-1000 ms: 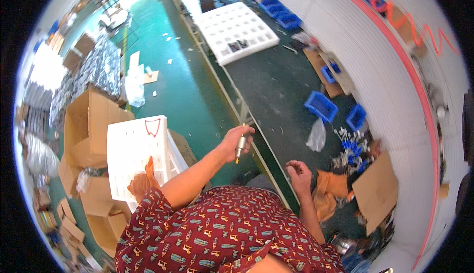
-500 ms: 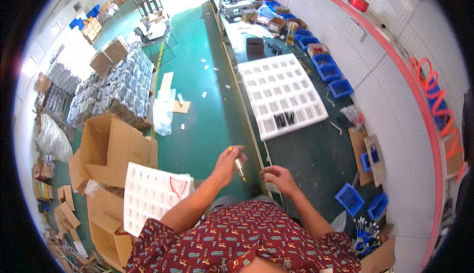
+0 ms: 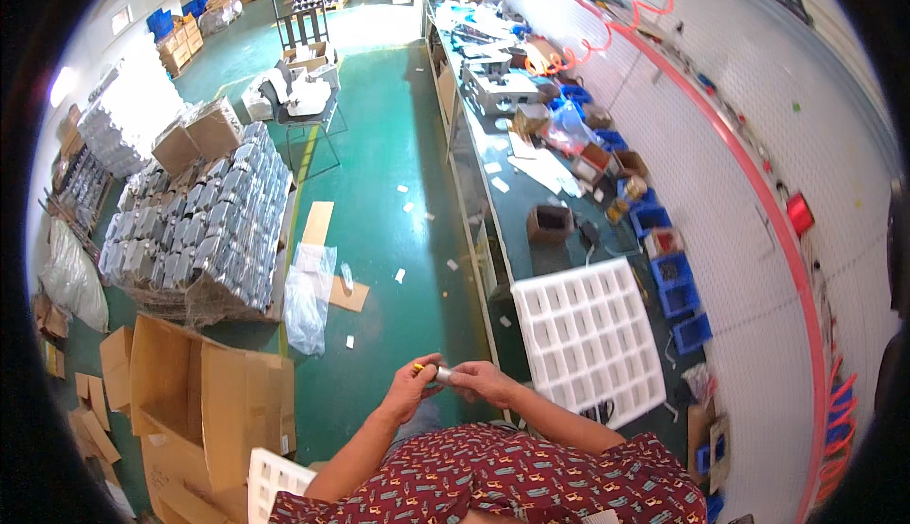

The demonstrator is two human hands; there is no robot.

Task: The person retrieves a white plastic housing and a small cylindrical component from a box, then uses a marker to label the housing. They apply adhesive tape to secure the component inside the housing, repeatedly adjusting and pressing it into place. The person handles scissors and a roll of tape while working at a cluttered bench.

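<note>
In front of my body, my left hand (image 3: 408, 393) grips a small silver cylinder (image 3: 444, 375) with a yellow tip, whose exact kind I cannot make out. My right hand (image 3: 485, 385) meets it from the other side, fingers closed around the cylinder's right end. Beside my right forearm, a white compartment tray (image 3: 580, 274) lies on the workbench. Small black parts (image 3: 597, 412) sit in its near compartments, partly hidden by my arm. At my left elbow, another white compartment tray (image 3: 268, 486) shows only in part.
An open cardboard box (image 3: 248, 410) stands at the left, below a stacked pallet of grey metal parts (image 3: 194, 240). Blue bins (image 3: 675, 285) line the bench's right side. A brown box (image 3: 550, 225) sits beyond the tray. A plastic bag (image 3: 308, 306) lies on the green floor.
My hands have come together; the right has moved left from the bench edge onto the cylinder. The cylinder has turned from nearly upright to lying sideways. The view has tilted upward.
</note>
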